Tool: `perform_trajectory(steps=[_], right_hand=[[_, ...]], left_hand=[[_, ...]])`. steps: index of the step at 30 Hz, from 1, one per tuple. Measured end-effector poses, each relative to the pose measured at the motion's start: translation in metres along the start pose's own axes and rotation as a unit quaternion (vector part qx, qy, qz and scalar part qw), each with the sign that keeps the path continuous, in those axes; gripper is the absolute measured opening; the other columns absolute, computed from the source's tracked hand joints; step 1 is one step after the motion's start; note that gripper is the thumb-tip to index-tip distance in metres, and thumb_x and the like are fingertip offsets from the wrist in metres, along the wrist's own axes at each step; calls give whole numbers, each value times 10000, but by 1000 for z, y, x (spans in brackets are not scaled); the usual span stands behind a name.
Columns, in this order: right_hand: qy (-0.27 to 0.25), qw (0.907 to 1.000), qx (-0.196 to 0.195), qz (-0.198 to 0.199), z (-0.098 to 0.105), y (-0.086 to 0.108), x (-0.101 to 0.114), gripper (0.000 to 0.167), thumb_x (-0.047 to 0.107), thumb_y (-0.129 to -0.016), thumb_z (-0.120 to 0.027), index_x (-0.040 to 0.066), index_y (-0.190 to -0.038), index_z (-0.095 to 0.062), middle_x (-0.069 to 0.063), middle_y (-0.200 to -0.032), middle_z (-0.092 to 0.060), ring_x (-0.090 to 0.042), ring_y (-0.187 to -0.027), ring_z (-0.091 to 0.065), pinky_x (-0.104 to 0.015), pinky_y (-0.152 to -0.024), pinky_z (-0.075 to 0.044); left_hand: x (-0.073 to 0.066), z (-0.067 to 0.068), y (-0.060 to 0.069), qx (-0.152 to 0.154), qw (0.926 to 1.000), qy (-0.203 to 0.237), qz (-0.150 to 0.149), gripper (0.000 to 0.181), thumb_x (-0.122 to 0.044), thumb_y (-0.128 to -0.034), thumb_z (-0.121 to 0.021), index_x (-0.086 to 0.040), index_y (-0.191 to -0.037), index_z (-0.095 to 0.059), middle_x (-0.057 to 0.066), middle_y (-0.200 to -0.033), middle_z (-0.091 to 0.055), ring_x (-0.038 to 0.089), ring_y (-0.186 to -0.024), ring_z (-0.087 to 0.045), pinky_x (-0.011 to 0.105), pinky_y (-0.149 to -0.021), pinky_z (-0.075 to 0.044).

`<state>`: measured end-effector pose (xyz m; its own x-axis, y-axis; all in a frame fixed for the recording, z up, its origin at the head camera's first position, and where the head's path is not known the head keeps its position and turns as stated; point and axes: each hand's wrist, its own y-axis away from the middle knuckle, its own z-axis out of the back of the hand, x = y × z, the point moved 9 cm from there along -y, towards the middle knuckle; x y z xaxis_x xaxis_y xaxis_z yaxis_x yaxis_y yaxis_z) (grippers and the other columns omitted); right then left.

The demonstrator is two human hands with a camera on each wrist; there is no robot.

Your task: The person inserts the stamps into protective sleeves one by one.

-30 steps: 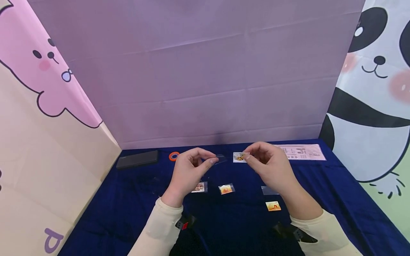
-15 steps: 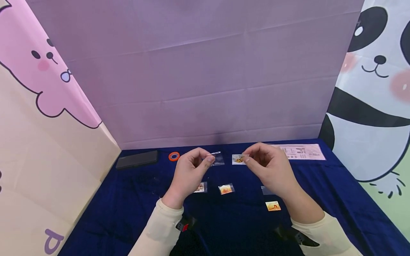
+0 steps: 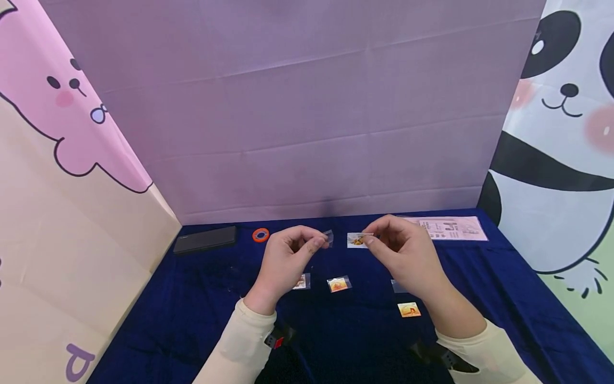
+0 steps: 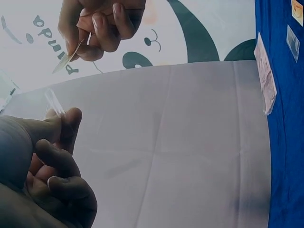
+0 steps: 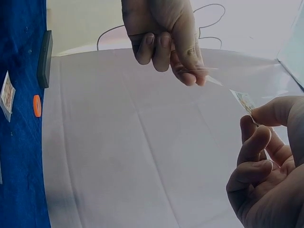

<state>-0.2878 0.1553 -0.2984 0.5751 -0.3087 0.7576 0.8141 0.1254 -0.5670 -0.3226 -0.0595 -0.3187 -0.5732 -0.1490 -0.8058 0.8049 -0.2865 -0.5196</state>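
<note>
My left hand (image 3: 286, 261) pinches a small clear plastic sleeve (image 3: 329, 238) between thumb and index finger. To its right, my right hand (image 3: 408, 256) pinches a small white-bordered stamp (image 3: 356, 240) with a picture on it. A short gap separates the stamp from the sleeve, and both are held up above the table. In the right wrist view the stamp (image 5: 243, 101) tilts toward the sleeve's edge (image 5: 213, 80). The left wrist view shows the sleeve (image 4: 54, 101) nearly edge-on, below the stamp (image 4: 61, 63).
On the blue cloth (image 3: 206, 298) lie a sleeved stamp (image 3: 339, 284), another sleeved one (image 3: 302, 281) partly behind my left hand, a clear sleeve (image 3: 399, 286) and an orange stamp (image 3: 409, 310). Farther back are a black flat case (image 3: 205, 240), an orange ring (image 3: 260, 234) and a pink printed sheet (image 3: 455, 228).
The sleeve in my left hand has turned: half a second ago its face showed broadly, now it looks narrower. The right hand has lowered very slightly with the stamp.
</note>
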Motion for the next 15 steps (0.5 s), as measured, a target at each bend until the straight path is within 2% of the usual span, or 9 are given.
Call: perform_trajectory(steps=[2, 5, 9, 11, 15], right_hand=[[4, 10000, -11, -10, 0, 0, 0, 97, 45, -1019, -678, 116, -1062, -728, -44, -795, -594, -189, -571, -466, -291, -486, -408], [11, 10000, -20, -27, -1, 1, 0, 95, 51, -1019, -680, 120, -1063, -729, -43, -802, -592, -194, -583, -474, -286, -495, -418], [21, 10000, -30, -41, -4, 2, 1, 95, 54, -1018, -683, 122, -1063, -732, -39, -812, -603, -200, -590, -482, -281, -503, -431], [22, 10000, -40, -36, -4, 2, 2, 98, 52, -1017, -683, 125, -1062, -732, -36, -819, -609, -199, -591, -481, -280, -503, -431], [22, 10000, -89, -12, -4, 3, 3, 103, 50, -1015, -687, 133, -1053, -733, -31, -809, -604, -191, -577, -473, -282, -491, -419]], left_hand=[[0, 1, 1, -59, 10000, 18, -30, 73, -180, -989, -744, -166, -1035, -798, -37, -964, -789, 162, -526, -448, 286, -573, -419], [-1, 3, 1, -168, 9998, -10, -61, 76, -180, -969, -770, -186, -1035, -806, -25, -826, -732, 185, -500, -405, 291, -531, -381], [-1, 5, 2, -294, 9995, -108, -66, 89, -186, -937, -810, -208, -1022, -827, -13, -771, -620, 201, -532, -433, 292, -530, -377], [-1, 6, 2, -317, 9994, -119, -83, 95, -184, -923, -825, -208, -1015, -833, -20, -805, -632, 210, -543, -440, 295, -531, -378], [1, 4, 3, -312, 9995, -33, -79, 95, -186, -907, -842, -205, -998, -823, 8, -709, -583, 223, -527, -433, 301, -520, -374]])
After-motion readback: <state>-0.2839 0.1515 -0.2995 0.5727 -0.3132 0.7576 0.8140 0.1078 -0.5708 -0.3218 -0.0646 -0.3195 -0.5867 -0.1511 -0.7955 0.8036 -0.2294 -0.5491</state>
